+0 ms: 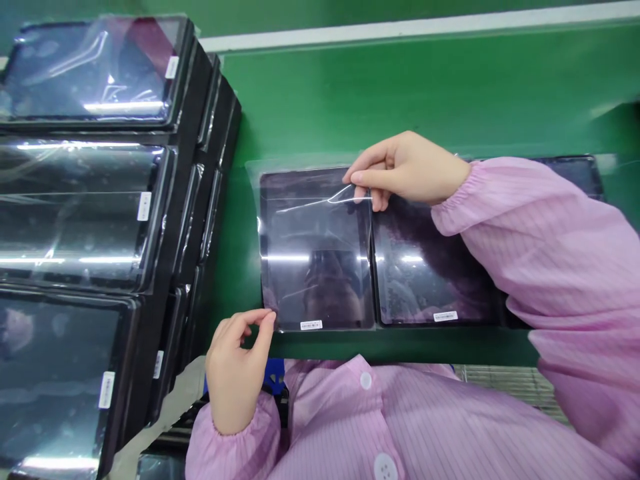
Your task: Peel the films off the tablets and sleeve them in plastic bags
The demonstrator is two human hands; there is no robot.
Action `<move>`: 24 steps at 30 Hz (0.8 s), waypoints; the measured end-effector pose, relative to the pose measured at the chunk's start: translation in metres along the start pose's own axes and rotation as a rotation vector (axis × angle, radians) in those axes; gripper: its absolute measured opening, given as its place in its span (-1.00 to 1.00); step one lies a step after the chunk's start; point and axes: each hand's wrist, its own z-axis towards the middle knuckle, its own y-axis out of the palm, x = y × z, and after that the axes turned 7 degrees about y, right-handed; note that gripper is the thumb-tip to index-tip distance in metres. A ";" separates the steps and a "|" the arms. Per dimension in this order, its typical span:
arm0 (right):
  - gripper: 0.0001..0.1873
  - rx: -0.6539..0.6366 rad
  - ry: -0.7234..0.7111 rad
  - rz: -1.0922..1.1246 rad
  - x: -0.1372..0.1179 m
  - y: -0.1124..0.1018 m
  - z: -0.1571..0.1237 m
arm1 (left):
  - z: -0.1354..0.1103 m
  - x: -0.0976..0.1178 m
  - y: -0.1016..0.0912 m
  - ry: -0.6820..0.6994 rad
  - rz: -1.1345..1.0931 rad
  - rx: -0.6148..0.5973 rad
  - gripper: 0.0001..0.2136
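Note:
A dark tablet (315, 267) in a clear plastic bag lies on the green table (400, 93) in front of me. My right hand (405, 167) pinches the bag's flap at the tablet's top right corner. My left hand (240, 360) pinches the bag at the tablet's bottom left corner. A second tablet (430, 273) lies flat right beside the first, partly under my pink right sleeve. Each tablet carries a small white label near its lower edge.
Stacks of bagged dark tablets (85, 220) stand on the left, several high, reaching from the far side to the near edge. A white rail (425, 27) runs along the table's back. Another dark screen (580, 173) shows behind my right arm.

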 end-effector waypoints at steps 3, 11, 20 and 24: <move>-0.77 0.003 -0.010 -0.003 -0.001 0.000 -0.001 | -0.003 0.001 0.004 0.112 0.067 0.051 -0.87; -0.77 0.147 -0.146 -0.204 0.004 0.005 -0.001 | -0.006 -0.011 0.016 0.038 0.022 0.077 -0.44; -0.80 -0.090 -0.117 -0.188 0.005 -0.014 -0.006 | 0.012 -0.030 0.033 0.189 -0.027 -0.157 -0.42; -0.87 -0.280 -0.122 -0.008 0.010 -0.038 -0.005 | 0.021 -0.032 0.036 0.357 -0.018 -0.147 -0.37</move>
